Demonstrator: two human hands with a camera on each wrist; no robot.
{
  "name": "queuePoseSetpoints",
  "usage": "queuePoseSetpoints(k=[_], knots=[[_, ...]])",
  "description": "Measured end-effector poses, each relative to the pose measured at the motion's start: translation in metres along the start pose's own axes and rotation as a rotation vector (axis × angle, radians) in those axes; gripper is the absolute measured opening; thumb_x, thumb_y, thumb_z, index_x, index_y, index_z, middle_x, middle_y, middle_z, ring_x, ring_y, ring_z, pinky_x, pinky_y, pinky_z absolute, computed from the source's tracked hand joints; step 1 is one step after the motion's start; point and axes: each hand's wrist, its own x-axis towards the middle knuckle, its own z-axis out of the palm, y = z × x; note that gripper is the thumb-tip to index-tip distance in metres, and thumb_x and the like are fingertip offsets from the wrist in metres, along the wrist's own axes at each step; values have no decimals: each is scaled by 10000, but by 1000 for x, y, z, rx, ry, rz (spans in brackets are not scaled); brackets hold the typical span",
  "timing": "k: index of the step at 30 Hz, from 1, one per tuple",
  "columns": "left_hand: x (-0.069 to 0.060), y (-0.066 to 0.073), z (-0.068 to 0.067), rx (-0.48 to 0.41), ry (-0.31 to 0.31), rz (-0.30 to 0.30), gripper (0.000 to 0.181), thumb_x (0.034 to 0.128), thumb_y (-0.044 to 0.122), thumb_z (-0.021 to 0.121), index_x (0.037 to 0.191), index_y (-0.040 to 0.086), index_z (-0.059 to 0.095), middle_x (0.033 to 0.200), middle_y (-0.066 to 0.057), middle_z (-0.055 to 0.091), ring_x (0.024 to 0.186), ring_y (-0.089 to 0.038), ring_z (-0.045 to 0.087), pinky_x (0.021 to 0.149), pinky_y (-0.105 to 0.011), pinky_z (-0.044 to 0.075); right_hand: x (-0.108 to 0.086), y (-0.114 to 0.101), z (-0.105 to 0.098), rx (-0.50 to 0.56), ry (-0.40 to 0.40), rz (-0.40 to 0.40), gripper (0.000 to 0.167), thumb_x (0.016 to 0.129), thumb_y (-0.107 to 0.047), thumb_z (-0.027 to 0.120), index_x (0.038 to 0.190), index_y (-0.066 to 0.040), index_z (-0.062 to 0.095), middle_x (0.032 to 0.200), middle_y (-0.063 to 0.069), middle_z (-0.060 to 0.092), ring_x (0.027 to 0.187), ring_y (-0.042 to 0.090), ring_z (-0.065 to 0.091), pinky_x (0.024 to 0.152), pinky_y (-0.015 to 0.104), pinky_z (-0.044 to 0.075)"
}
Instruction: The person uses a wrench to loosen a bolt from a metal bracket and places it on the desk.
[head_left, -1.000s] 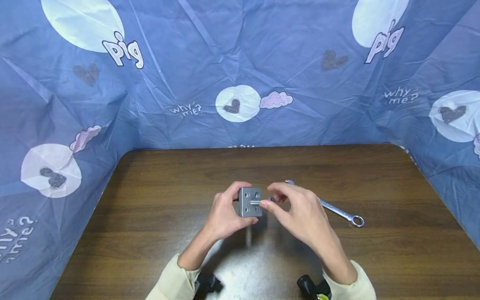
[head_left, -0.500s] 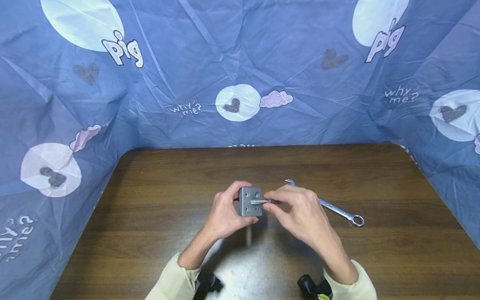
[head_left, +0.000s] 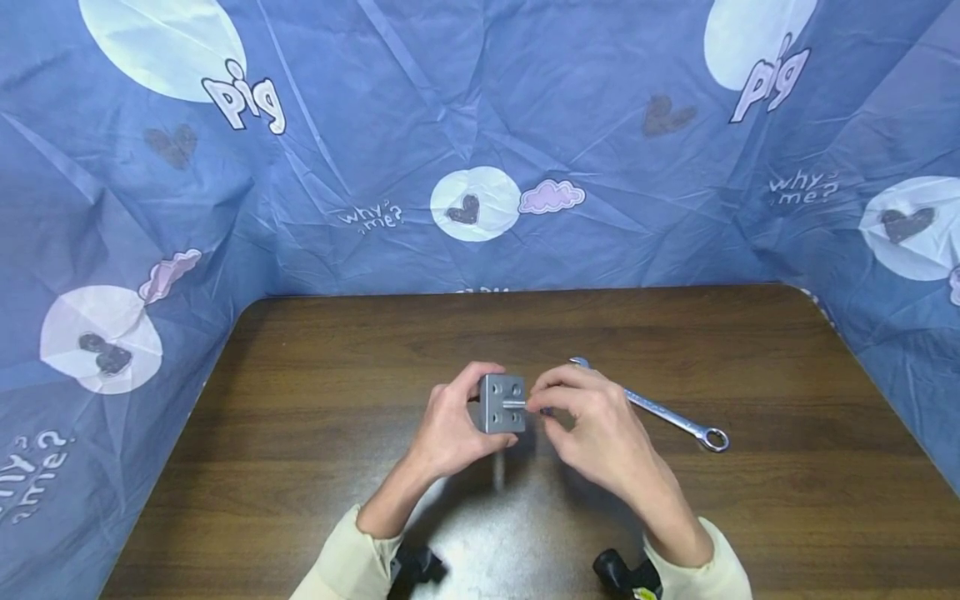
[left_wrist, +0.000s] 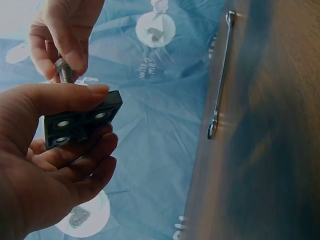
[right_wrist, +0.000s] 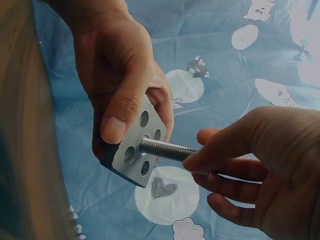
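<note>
My left hand grips a grey metal block by its edges, above the table. Several round holes pierce the block's face around a threaded bolt, which sticks out from the middle. At the bolt's outer end, my right hand pinches it between thumb and fingers, hiding most of the head in the right wrist view. The left wrist view shows the bolt's head at the right fingertips, and a short dark stub, probably the bolt's tip, behind the block.
A combination wrench lies on the wooden table, just beyond and to the right of my right hand. Blue printed cloth hangs around the back and sides of the table.
The right fingers have shifted about the bolt's outer end, closing on it, then changing their hold. The left hand and block have stayed nearly still; the wrench has not moved.
</note>
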Motion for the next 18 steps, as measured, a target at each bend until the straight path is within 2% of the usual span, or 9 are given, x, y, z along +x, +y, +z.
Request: queuePoseSetpoints(k=[3,6,9,11,13,15,18], knots=[[0,0,0,-3,-1,2,726,545,37,912,1200,86,603,919,-103,788,855,-234,755,773,-284,533,0,0,0,15,-5,-21,262,639,132,762,767,-97,754,877,-7,702,824,144,655,744,317,546],[0,0,-1,-2,2,11,720,546,40,914,1196,76,605,923,-105,789,860,-237,755,780,-285,536,0,0,-1,7,-29,-1,239,682,58,800,850,-105,755,934,-7,700,869,139,651,766,325,545],[0,-1,-1,-6,7,24,718,545,35,915,1191,65,603,924,-109,789,869,-243,756,799,-299,542,1,-2,-4,3,-65,76,277,754,-120,848,1010,-112,741,1018,-1,710,931,148,675,797,346,554],[0,0,-2,-13,11,24,719,544,29,916,1189,65,602,921,-111,789,865,-244,754,801,-313,546,1,-3,-5,-18,-82,149,359,783,-250,846,1093,-117,723,1025,5,720,915,144,685,764,338,552],[0,0,-2,-22,12,17,723,545,24,914,1194,69,599,916,-113,788,857,-244,752,791,-340,555,2,-3,-5,-54,-95,220,366,808,-326,816,1098,-123,722,953,-10,730,844,120,684,708,316,538],[0,1,-2,-27,12,7,728,546,22,914,1199,72,596,914,-115,787,846,-243,749,777,-379,563,2,-4,-5,-95,-112,282,302,840,-363,778,1042,-141,741,830,-37,717,721,79,632,625,282,487],[0,1,-3,-28,11,-3,733,546,19,914,1204,73,595,922,-115,786,849,-244,749,777,-398,564,3,-5,-5,-131,-139,331,214,877,-372,740,934,-167,766,697,-77,670,612,32,538,561,244,421]])
